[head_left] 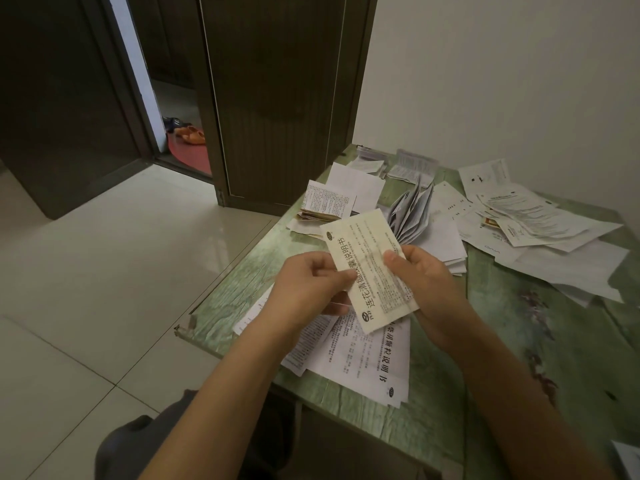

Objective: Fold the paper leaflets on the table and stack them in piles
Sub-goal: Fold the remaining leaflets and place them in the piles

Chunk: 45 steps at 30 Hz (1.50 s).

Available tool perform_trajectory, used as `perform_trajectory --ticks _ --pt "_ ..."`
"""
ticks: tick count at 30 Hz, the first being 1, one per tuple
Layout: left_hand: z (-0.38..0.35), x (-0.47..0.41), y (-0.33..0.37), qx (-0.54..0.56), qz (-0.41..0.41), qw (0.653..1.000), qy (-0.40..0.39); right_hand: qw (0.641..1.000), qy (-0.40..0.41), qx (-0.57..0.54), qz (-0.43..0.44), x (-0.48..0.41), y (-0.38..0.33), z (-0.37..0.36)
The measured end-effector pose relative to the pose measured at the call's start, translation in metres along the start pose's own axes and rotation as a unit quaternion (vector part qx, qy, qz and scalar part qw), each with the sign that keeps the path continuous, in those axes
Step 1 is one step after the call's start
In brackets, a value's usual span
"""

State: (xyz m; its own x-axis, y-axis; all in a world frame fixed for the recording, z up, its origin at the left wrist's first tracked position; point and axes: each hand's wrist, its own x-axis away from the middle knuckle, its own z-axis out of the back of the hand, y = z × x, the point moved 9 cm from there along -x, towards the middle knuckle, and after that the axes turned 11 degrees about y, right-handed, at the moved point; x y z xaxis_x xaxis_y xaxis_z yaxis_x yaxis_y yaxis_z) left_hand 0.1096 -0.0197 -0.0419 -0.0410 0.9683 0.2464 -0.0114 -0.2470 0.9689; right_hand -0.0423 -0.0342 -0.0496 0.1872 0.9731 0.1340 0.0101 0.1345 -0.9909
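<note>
A long white leaflet point(367, 251) with printed black text is held above the green table point(485, 358), folded into a narrow strip. My left hand point(311, 282) pinches its left edge and my right hand point(429, 271) pinches its right edge, thumb on top. Under my hands lie flat unfolded leaflets point(367, 355). A stack of folded leaflets point(325, 206) sits further back on the left. A fanned, concertina-folded leaflet point(412, 216) stands behind the held one.
Loose unfolded sheets point(530, 220) spread over the table's far right, against the white wall. More small folded leaflets point(408, 168) lie at the far edge. The table's left edge drops to a tiled floor point(104, 271); a dark door point(273, 98) stands behind.
</note>
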Motion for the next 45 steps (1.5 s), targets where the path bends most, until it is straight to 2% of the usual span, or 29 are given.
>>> perform_trajectory --ticks 4,7,10,13,17,19,25,28,32,39,45 --pt "0.009 -0.002 0.008 -0.048 -0.064 0.995 0.062 0.999 -0.026 -0.009 -0.019 0.000 0.004 -0.004" --pt "0.012 -0.002 0.011 -0.045 -0.073 0.994 0.074 0.999 -0.033 -0.011 -0.022 -0.001 0.005 -0.004" --pt "0.012 -0.002 0.007 -0.006 -0.033 0.996 0.080 0.999 -0.032 -0.010 -0.010 0.000 0.003 -0.005" --pt "0.011 -0.003 -0.002 0.047 0.043 0.995 0.082 1.000 -0.028 -0.007 0.012 0.001 -0.002 -0.005" --pt "0.002 -0.004 -0.015 0.000 0.091 0.995 0.032 0.999 -0.034 0.017 0.038 0.003 -0.004 -0.006" --pt "0.000 -0.003 -0.015 -0.030 0.064 0.997 0.033 0.998 -0.039 0.031 0.041 0.003 -0.004 -0.008" --pt "0.012 -0.005 -0.004 -0.073 -0.022 0.991 0.107 0.999 -0.031 0.011 0.004 0.004 -0.001 -0.011" --pt "0.010 -0.003 0.002 -0.082 -0.060 0.989 0.111 0.999 -0.032 0.029 0.001 0.005 0.002 -0.010" --pt "0.004 -0.002 0.003 -0.090 -0.079 0.988 0.099 0.994 -0.026 0.099 0.037 0.006 0.000 -0.010" --pt "0.003 -0.005 0.001 -0.123 -0.097 0.982 0.107 0.984 -0.020 0.160 0.082 0.010 -0.007 -0.011" --pt "0.012 -0.007 0.011 -0.160 -0.131 0.967 0.146 0.984 -0.022 0.154 0.086 0.003 -0.011 -0.004"
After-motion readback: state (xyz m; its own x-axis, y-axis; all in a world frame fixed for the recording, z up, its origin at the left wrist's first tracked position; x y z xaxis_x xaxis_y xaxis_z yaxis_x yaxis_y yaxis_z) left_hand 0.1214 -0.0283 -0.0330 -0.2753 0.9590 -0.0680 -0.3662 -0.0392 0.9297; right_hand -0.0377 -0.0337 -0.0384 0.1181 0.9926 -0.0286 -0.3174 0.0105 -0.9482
